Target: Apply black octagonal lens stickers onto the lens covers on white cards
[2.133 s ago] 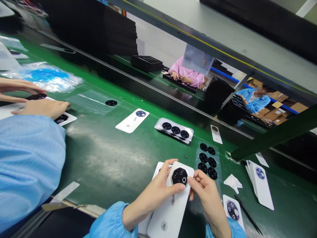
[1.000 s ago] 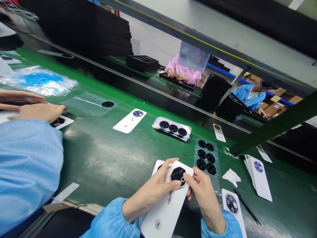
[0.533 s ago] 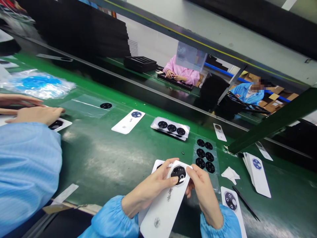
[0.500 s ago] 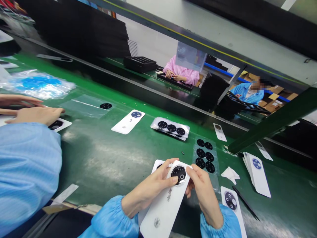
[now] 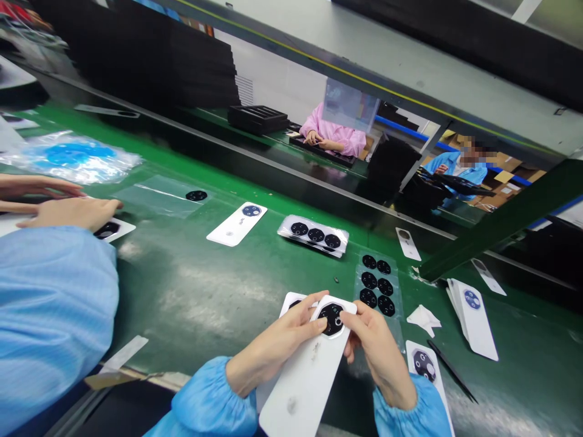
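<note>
A white phone back cover with a black round camera piece near its top is held between my hands, tilted toward me. My left hand grips its left edge, the thumb lying on the camera piece. My right hand pinches the upper right edge, thumb at the rim of the camera piece and fingers behind. Underneath, another white cover is mostly hidden. Just beyond my right hand lies a clear sheet of black camera discs. Black tweezers rest beside a further cover.
A stack of white covers stands at right near a crumpled white scrap. Farther back are a pack of disc sheets and a single cover. At left, a co-worker's hands press on a cover. A green post rises at right.
The held cover has tilted slightly, so reflections on its camera piece differ. My right thumb has shifted a little left onto the piece's edge. My left hand keeps its grip.
</note>
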{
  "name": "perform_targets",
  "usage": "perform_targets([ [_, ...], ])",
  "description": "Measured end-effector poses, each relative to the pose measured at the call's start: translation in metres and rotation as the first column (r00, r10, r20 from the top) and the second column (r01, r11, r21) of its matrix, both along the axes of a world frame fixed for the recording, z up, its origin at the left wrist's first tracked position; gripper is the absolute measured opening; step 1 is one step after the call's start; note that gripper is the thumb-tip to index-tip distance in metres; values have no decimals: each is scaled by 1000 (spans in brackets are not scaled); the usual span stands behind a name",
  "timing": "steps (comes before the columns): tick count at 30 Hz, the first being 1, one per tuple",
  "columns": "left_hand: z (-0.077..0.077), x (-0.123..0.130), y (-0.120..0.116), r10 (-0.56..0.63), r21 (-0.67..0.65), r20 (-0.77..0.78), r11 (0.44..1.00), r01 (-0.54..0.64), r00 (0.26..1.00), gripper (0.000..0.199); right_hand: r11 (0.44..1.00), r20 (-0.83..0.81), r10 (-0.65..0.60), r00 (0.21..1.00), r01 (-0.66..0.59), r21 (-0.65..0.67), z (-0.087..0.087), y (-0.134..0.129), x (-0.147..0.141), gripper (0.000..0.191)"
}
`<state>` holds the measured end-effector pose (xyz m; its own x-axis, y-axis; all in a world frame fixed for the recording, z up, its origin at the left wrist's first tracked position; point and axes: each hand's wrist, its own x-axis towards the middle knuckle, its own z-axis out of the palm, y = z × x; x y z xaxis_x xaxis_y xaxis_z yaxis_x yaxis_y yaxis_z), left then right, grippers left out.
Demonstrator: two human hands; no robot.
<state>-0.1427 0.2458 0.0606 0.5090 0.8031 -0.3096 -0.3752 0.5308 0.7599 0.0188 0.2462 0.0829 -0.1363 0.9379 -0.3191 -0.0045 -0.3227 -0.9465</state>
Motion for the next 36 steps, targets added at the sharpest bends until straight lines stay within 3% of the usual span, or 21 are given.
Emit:
perform_targets([
  [10,5,5,3,48,-142,11,989,-46,999,49,990,-125,-58,990,41,-134,-10,3,0,38],
  [20,6,6,2,22,-104,45,994,-17,999,48,991,-134,-97,986,82,-110,-15,0,1,34],
  [29,4,10,8,-37,-50,70,998,41,997,34,992,-167,-93,982,77,-101,-8,0,2,43],
  [36,4,14,10,-60,-19,117,998,63,991,27,990,-207,-108,972,85,-115,-12,4,5,43],
])
